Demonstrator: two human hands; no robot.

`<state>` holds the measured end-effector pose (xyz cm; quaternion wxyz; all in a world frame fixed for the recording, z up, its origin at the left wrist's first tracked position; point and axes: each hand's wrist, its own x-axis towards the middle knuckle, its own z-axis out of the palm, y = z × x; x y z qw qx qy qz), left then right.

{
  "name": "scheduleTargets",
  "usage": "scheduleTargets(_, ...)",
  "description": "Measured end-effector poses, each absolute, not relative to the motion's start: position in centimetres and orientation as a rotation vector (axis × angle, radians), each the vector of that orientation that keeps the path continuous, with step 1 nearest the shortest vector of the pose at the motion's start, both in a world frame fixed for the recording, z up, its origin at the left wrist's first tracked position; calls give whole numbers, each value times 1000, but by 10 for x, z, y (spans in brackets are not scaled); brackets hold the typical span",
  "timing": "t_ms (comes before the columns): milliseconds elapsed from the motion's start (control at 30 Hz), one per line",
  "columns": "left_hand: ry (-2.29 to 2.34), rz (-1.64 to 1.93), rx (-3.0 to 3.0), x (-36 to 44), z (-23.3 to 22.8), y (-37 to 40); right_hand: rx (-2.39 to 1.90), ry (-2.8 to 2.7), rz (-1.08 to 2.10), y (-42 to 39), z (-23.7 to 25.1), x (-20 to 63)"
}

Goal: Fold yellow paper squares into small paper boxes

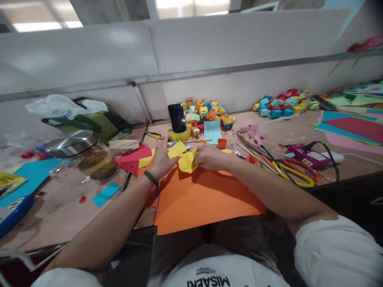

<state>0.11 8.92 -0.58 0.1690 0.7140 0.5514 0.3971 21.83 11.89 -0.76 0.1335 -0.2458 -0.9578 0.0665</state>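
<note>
Noted on the front of the white shirt (227,268), at the bottom edge of the view: large dark capitals (208,281), upside down to the camera, reading approximately "MISAERI"; exact spelling not confirmed, lower part cut by the frame. Noted just above in the view, on the same shirt: a small dark emblem (205,271) with short bars at one end, too small to read. Observed on the purple device (311,156) at right: pale markings, not legible. Observed on the yellow packet (11,181) at far left: darker print, not legible. Observed on the white plastic bag (60,107): faint bluish print, likewise not legible.
</note>
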Motion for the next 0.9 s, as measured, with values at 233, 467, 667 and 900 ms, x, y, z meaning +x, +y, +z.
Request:
scheduleTargets(233, 1205, 467, 2571, 12, -6, 77, -794, -2779, 519, 128, -10, 226)
scheduleTargets(467, 1392, 606, 2177, 8, -25, 94, -1034, -2658, 742, 137, -11, 229)
scheduleTargets(667, 1531, 588, 2340, 10, -33, 95, -1429, -2572, 582, 130, -7, 222)
scheduleTargets(900, 1437, 332, 2766, 20, -19, 85, -1569, -2516, 403, 123, -13, 215)
